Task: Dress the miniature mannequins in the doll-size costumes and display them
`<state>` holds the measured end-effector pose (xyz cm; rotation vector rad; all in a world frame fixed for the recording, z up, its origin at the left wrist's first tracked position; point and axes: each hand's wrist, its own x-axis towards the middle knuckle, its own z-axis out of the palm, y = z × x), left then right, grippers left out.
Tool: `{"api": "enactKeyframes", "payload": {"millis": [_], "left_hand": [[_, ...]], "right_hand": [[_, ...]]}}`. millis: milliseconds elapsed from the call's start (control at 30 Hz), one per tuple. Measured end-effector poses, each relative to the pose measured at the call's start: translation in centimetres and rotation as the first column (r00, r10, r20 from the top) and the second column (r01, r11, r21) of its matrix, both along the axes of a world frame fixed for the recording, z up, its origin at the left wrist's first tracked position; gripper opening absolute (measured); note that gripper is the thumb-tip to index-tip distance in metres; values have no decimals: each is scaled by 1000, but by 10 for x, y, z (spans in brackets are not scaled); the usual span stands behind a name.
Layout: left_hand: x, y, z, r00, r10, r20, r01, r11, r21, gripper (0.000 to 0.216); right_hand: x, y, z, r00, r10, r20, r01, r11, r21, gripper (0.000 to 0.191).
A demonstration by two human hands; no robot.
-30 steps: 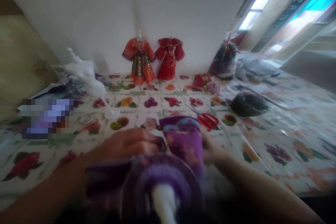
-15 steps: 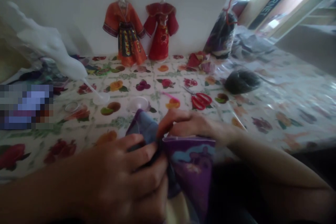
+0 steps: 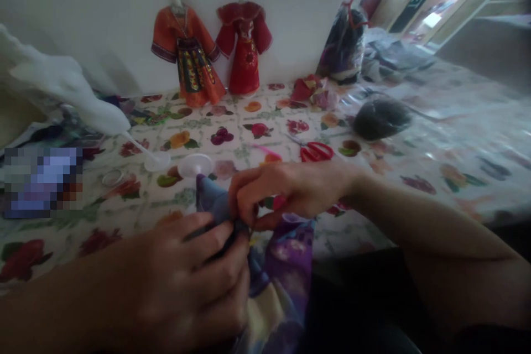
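My left hand (image 3: 199, 282) wraps its fingers around a small purple-and-blue printed cloth garment (image 3: 290, 265) at the lower middle. Pinched at the garment's dark middle, the thumb and fingers of my right hand (image 3: 282, 191) meet my left fingertips. One blue corner of the cloth points up beyond the hands, and the rest hangs towards me with a yellow patch showing. What lies between the fingertips is hidden. Just past that corner is a round white stand base (image 3: 194, 166). Red-handled scissors (image 3: 316, 151) and a pink strip (image 3: 267, 153) lie behind my right hand.
A white mannequin on a stand (image 3: 74, 86) leans at the left, near a blurred-out rectangle and a ring (image 3: 112, 178). An orange doll robe (image 3: 188, 55) and a red doll dress (image 3: 244, 47) stand by the wall. A dark bundle (image 3: 381, 116) and a tied bag (image 3: 344, 44) are right.
My right hand has shifted left and closed in on the garment's middle beside my left fingers. The purple flap has dropped and folded away from the right wrist. The view has shifted slightly.
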<state>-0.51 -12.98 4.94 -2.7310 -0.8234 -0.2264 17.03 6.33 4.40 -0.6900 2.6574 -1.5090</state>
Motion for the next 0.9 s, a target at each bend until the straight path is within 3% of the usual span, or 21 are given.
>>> {"api": "enactKeyframes", "payload": {"millis": [167, 467, 667, 900], "left_hand": [[-6, -8, -5, 991, 87, 106, -90, 996, 17, 24], [-7, -22, -19, 965, 165, 204, -172, 985, 16, 23], [-5, -37, -22, 929, 289, 231, -293, 956, -19, 27], [-7, -36, -24, 921, 286, 263, -285, 958, -45, 30]], "right_hand": [[15, -12, -1, 981, -156, -115, 153, 987, -39, 8], [21, -27, -13, 951, -229, -207, 203, 969, -140, 7], [23, -29, -19, 935, -323, -147, 294, 937, -189, 7], [20, -31, -19, 931, -365, 2, 353, 899, -259, 5]]}}
